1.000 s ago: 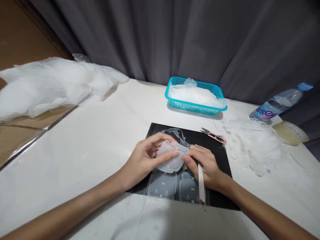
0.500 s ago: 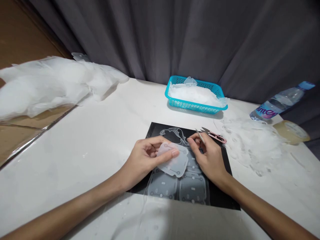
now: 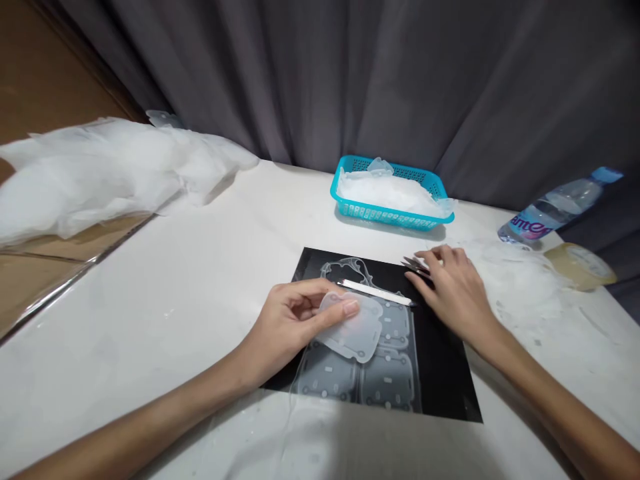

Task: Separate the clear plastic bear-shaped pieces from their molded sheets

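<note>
My left hand (image 3: pixel 305 317) pinches a translucent, rounded plastic piece (image 3: pixel 353 333) between thumb and fingers, tilted above a black mat (image 3: pixel 445 367). Beneath it lies a clear sheet (image 3: pixel 387 377) with several similar cut shapes, partly hidden by the piece and the hand. A slim white stick (image 3: pixel 375 291) with dark ends rests across the sheet, just beyond the held piece. My right hand (image 3: pixel 450 287) is over the thread snips (image 3: pixel 419 267) at the mat's far right corner, thumb and fingers apart on either side of them. The handles are mostly covered.
A blue basket (image 3: pixel 395 215) of translucent pieces stands at the back. Film scraps (image 3: pixel 520 280), a water bottle (image 3: pixel 555 210) and a tape roll (image 3: pixel 580 265) are on the right. White film (image 3: pixel 115 173) is heaped at left on cardboard (image 3: pixel 60 253).
My right hand has left the plastic piece, laid down the white stick across the sheet, and moved right to the snips. My left hand has kept hold of the piece.
</note>
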Tool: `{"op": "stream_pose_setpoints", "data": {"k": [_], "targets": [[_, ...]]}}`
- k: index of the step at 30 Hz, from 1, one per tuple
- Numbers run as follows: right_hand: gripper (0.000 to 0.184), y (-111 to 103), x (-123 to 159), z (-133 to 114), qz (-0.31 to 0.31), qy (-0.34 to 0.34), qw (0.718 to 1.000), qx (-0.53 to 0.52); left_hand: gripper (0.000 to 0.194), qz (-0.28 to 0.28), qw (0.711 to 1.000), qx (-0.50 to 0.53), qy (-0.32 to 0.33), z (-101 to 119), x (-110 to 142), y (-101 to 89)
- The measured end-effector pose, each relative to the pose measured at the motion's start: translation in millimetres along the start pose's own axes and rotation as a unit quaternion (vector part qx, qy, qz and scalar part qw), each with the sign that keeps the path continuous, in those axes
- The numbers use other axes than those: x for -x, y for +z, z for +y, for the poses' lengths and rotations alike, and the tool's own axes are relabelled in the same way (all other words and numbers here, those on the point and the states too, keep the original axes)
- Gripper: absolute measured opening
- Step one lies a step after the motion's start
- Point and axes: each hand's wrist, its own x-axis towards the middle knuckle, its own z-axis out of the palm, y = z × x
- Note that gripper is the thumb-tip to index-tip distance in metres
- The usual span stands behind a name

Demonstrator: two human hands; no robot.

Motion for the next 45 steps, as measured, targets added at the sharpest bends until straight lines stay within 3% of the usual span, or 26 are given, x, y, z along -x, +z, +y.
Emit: {"op": "stream_pose_setpoints", "data": {"k": [3,7,9,11,12,14,17,22,28,39,45], "targets": [[0.023,5.2,-1.6,21.2,-0.046,-0.024,0.998,0.033,0.016,-0.006,1.0,0.011,-0.016,-0.6,0.9,0.4],[0.03,10.4,-3.3,15.6,-0.032,-0.056,0.995,0.07,0.018,-0.009,1.0,0.007,-0.024,-2.7,0.5,0.0],[0.033,7.8,-5.3,6.6,-0.005,-0.028,0.999,0.016,0.02,-0.005,1.0,0.002,-0.023,-2.8,-0.3,-0.3],[0.033,-1.9,-7.5,-1.9,0.012,0.011,0.991,-0.131,0.022,-0.001,1.0,-0.004,-0.022,-2.2,-0.9,-0.6],[0.033,-9.4,-8.6,-5.7,0.004,0.028,0.974,-0.225,0.022,0.001,1.0,-0.007,-0.022,-1.8,-1.0,-0.8],[0.034,-27.7,-10.0,-13.1,-0.057,0.051,0.913,-0.4,0.021,0.002,1.0,-0.012,-0.023,-1.1,-0.7,-1.0],[0.034,-51.9,-9.9,-23.3,-0.159,0.041,0.833,-0.528,0.02,-0.002,1.0,-0.01,-0.026,-0.9,0.1,-0.9],[0.032,-60.6,-8.1,-32.3,-0.211,-0.013,0.784,-0.584,0.015,-0.017,1.0,0.004,-0.02,-1.1,-0.3,0.3],[0.027,-58.9,-9.7,-34.8,-0.18,-0.05,0.778,-0.599,0.008,-0.037,0.999,-0.013,0.001,-2.1,1.7,0.9],[0.032,-55.9,-5.5,-38.6,-0.158,-0.088,0.803,-0.568,0.015,-0.028,0.992,-0.097,0.072,-3.0,5.2,2.3],[0.031,-56.6,-2.9,-41.5,-0.129,-0.093,0.817,-0.554,0.012,0.012,0.989,-0.107,0.103,-8.0,9.5,4.1]]}}
